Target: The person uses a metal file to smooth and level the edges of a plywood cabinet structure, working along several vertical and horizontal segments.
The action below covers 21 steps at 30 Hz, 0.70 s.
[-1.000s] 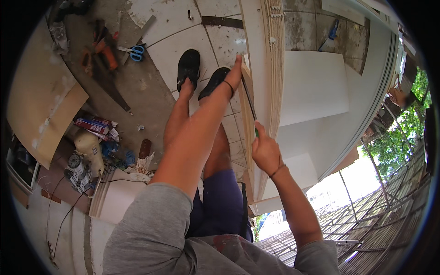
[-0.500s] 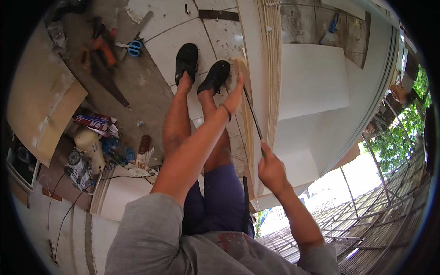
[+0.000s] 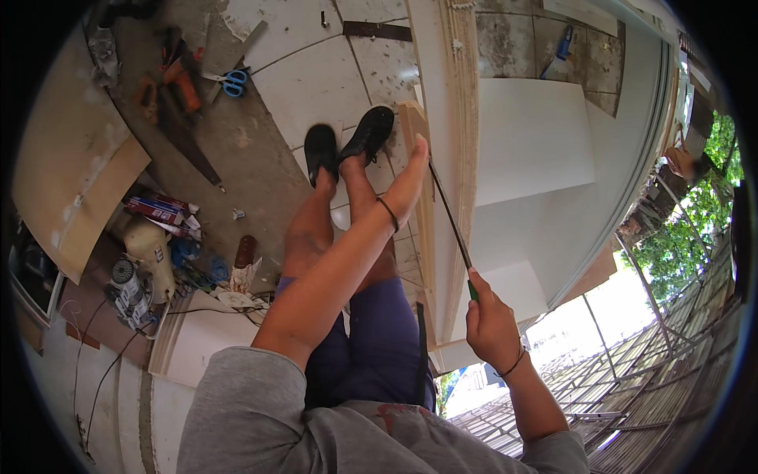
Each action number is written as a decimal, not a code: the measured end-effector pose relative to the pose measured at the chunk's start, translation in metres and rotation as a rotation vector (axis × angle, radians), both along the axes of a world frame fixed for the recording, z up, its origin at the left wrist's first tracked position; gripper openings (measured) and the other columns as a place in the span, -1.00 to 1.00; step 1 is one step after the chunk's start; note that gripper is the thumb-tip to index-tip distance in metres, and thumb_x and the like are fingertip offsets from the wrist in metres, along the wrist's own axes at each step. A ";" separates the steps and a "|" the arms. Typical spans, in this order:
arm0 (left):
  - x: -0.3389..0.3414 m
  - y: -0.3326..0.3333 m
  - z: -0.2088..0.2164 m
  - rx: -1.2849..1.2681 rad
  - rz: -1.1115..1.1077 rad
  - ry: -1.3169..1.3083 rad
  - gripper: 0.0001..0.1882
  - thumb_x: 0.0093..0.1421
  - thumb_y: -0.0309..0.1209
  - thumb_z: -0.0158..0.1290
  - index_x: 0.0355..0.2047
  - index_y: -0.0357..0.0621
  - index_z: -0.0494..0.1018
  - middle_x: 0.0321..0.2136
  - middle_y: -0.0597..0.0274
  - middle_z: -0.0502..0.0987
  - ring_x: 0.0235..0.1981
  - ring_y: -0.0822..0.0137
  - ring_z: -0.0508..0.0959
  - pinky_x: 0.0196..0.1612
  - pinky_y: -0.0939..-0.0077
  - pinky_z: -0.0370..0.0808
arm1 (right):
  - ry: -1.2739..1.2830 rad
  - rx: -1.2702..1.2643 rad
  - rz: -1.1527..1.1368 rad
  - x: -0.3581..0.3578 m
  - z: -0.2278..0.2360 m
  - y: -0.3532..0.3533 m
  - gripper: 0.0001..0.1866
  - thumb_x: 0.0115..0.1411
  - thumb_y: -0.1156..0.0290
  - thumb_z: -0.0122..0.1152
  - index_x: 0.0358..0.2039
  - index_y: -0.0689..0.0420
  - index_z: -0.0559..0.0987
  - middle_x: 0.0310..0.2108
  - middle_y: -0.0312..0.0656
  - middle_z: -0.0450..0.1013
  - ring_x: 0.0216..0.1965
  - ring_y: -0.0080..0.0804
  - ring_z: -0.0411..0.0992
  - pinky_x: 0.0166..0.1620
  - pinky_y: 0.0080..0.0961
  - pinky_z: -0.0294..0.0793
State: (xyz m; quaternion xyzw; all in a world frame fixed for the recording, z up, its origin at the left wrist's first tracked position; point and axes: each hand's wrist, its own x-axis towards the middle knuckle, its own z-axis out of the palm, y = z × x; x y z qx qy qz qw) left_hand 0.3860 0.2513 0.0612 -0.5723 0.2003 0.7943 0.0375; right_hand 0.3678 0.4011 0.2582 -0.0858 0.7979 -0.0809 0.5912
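My right hand (image 3: 496,320) is wrapped round the green handle of a long, thin, dark file (image 3: 450,212). The file slants up and left to my left hand (image 3: 409,183), which is closed at its far end; the fingertips there are partly hidden. Beneath that hand, a pale wooden strip (image 3: 413,120) runs along the edge of a stack of long, pale boards (image 3: 466,118). The file crosses over this edge. Both my wrists carry dark bands.
Blue-handled scissors (image 3: 234,84) and a handsaw (image 3: 189,146) lie on the floor to the left. A machine with a silver motor (image 3: 130,288) stands among clutter. White panels (image 3: 537,142) fill the right, with a blue-handled scraper (image 3: 564,43) beyond. My feet (image 3: 369,130) are beside the boards.
My right hand has drawn back toward me and slightly right with the file. My left hand has shifted slightly the same way. My feet have moved closer together.
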 end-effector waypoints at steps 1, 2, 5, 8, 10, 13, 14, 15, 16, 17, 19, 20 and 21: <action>0.003 0.000 -0.005 -0.007 0.032 -0.019 -0.36 0.12 -0.14 0.19 0.08 -0.24 0.25 0.08 0.14 0.27 -0.02 0.36 0.45 0.07 0.36 0.38 | 0.011 0.028 0.010 0.005 -0.003 0.003 -0.47 0.15 0.53 -0.10 0.17 0.18 0.21 -0.22 0.25 0.43 -0.26 0.21 0.43 -0.17 -0.09 0.44; 0.002 0.002 -0.008 -0.009 0.065 -0.031 -0.42 0.10 -0.20 0.23 0.03 -0.24 0.32 0.01 0.18 0.34 -0.07 0.38 0.49 0.03 0.35 0.43 | 0.034 0.059 0.020 0.009 -0.008 0.006 -0.48 0.15 0.52 -0.09 0.16 0.16 0.22 -0.24 0.24 0.44 -0.29 0.21 0.44 -0.19 -0.08 0.44; 0.018 0.016 -0.073 0.122 -0.275 0.102 -0.14 0.11 0.19 -0.24 0.21 -0.24 0.00 0.22 0.07 0.00 0.20 0.26 0.03 0.22 0.35 0.03 | 0.046 0.036 0.027 0.028 -0.078 0.024 -0.50 0.15 0.51 -0.09 0.15 0.13 0.23 -0.33 0.21 0.47 -0.36 0.21 0.44 -0.25 -0.06 0.44; 0.013 0.019 -0.121 0.206 -0.498 0.210 0.08 0.11 0.45 -0.55 0.32 -0.25 -0.21 0.35 -0.01 -0.23 0.38 0.17 -0.27 0.35 0.35 -0.23 | 0.180 -0.064 -0.039 0.052 -0.121 0.031 -0.50 0.15 0.50 -0.09 0.15 0.11 0.22 -0.41 0.20 0.47 -0.41 0.22 0.43 -0.29 -0.04 0.42; 0.018 0.011 -0.129 0.231 -0.570 0.188 0.09 0.08 0.47 -0.57 0.33 -0.21 -0.25 0.35 -0.01 -0.26 0.38 0.17 -0.31 0.35 0.33 -0.24 | 0.165 -0.086 -0.039 0.050 -0.108 0.026 -0.50 0.15 0.51 -0.09 0.15 0.12 0.22 -0.42 0.20 0.47 -0.41 0.21 0.43 -0.30 -0.04 0.41; 0.022 0.026 -0.072 0.215 -0.518 0.112 0.05 0.11 0.45 -0.54 0.34 -0.17 -0.21 0.36 0.04 -0.26 0.38 0.25 -0.29 0.33 0.34 -0.34 | 0.155 -0.117 -0.079 0.045 -0.053 0.031 -0.50 0.16 0.51 -0.10 0.16 0.13 0.21 -0.44 0.20 0.46 -0.42 0.20 0.43 -0.31 -0.04 0.40; 0.030 0.024 -0.047 0.215 -0.523 0.107 0.05 0.11 0.45 -0.54 0.34 -0.17 -0.21 0.36 0.04 -0.26 0.38 0.25 -0.29 0.33 0.34 -0.34 | 0.118 -0.074 -0.082 0.045 -0.029 0.031 -0.49 0.17 0.52 -0.10 0.17 0.12 0.21 -0.42 0.20 0.46 -0.42 0.20 0.43 -0.30 -0.06 0.41; 0.032 0.022 -0.022 0.219 -0.519 0.188 0.06 0.11 0.45 -0.54 0.33 -0.16 -0.32 0.36 0.05 -0.32 0.38 0.24 -0.31 0.34 0.31 -0.36 | 0.093 -0.035 -0.079 0.043 -0.012 0.034 -0.49 0.17 0.52 -0.10 0.18 0.11 0.21 -0.41 0.20 0.46 -0.41 0.19 0.44 -0.30 -0.08 0.42; 0.036 0.023 -0.010 0.229 -0.514 0.263 0.07 0.11 0.45 -0.55 0.33 -0.14 -0.43 0.36 0.06 -0.39 0.38 0.23 -0.33 0.34 0.27 -0.38 | 0.094 -0.038 -0.079 0.047 0.001 0.041 -0.49 0.17 0.52 -0.10 0.18 0.11 0.21 -0.41 0.20 0.46 -0.41 0.19 0.44 -0.30 -0.08 0.42; 0.044 0.030 -0.012 0.227 -0.514 0.258 0.07 0.11 0.45 -0.55 0.33 -0.14 -0.43 0.36 0.06 -0.39 0.38 0.23 -0.33 0.34 0.27 -0.38 | 0.090 -0.030 -0.099 0.053 0.010 0.048 -0.49 0.17 0.51 -0.10 0.18 0.11 0.22 -0.32 0.21 0.46 -0.32 0.22 0.43 -0.21 -0.05 0.42; 0.061 0.048 -0.023 0.178 -0.545 0.335 0.09 0.09 0.47 -0.53 0.32 -0.14 -0.46 0.36 0.06 -0.42 0.38 0.21 -0.35 0.34 0.17 -0.37 | 0.076 -0.023 -0.120 0.062 0.003 0.056 -0.49 0.17 0.50 -0.10 0.17 0.11 0.23 -0.24 0.22 0.46 -0.23 0.24 0.43 -0.13 -0.03 0.42; 0.060 0.058 -0.035 0.160 -0.552 0.318 0.10 0.08 0.48 -0.55 0.33 -0.18 -0.38 0.36 0.03 -0.35 0.38 0.19 -0.31 0.33 0.11 -0.39 | 0.070 0.033 -0.110 0.065 -0.012 0.058 -0.50 0.17 0.49 -0.10 0.16 0.09 0.24 -0.24 0.21 0.46 -0.24 0.23 0.43 -0.14 -0.03 0.43; 0.063 0.060 -0.055 0.157 -0.553 0.316 0.10 0.08 0.48 -0.55 0.33 -0.18 -0.38 0.36 0.03 -0.35 0.38 0.19 -0.31 0.33 0.11 -0.39 | 0.062 0.081 -0.099 0.069 -0.031 0.058 -0.52 0.18 0.47 -0.10 0.16 0.07 0.25 -0.24 0.19 0.47 -0.25 0.23 0.43 -0.15 -0.02 0.43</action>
